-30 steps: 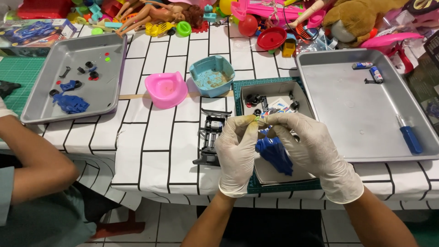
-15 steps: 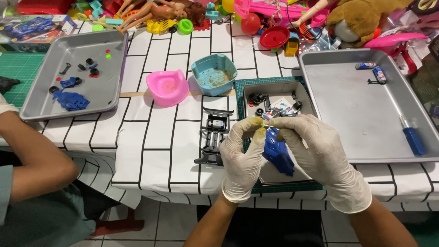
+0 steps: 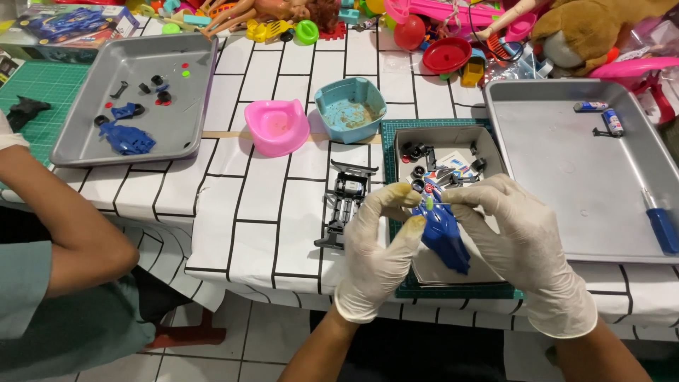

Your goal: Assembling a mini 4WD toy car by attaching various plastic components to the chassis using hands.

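Both gloved hands are up over the near edge of the table [image 3: 233,212], working on a blue toy car body [image 3: 444,237]. The right hand [image 3: 520,244] has its grip clamped on the car body, thumb and fingers pinched at the upper end while the shell hangs down and a bit to the right. The left hand [image 3: 378,247] has its grip pinched together right at the top of the same shell — there's a tiny yellow-green bit [image 3: 428,204] between the two sets of fingertips, too small to say what it is.

The car body sits in the air just above a small grey tray [image 3: 488,141] that rests on a green cutting mat [image 3: 387,131]. That tray holds little black wheels and a sticker sheet [image 3: 453,170]. Just left of the mat a black toy car chassis [image 3: 345,201] lies on the white, black-lined tablecloth.

Further back there's a pink potty-shaped toy [image 3: 276,126] and a teal bowl [image 3: 350,110], close beside each other. To the right, a large metal tray [image 3: 566,170] has a blue-handled screwdriver [image 3: 661,225] and a couple of small batteries [image 3: 601,113] in it. At the far left another metal tray [image 3: 177,85] holds blue parts and small black pieces — someone else's bare arm [image 3: 71,212] rests at the table edge near it. A heap of colourful toys [image 3: 424,28] runs along the back.
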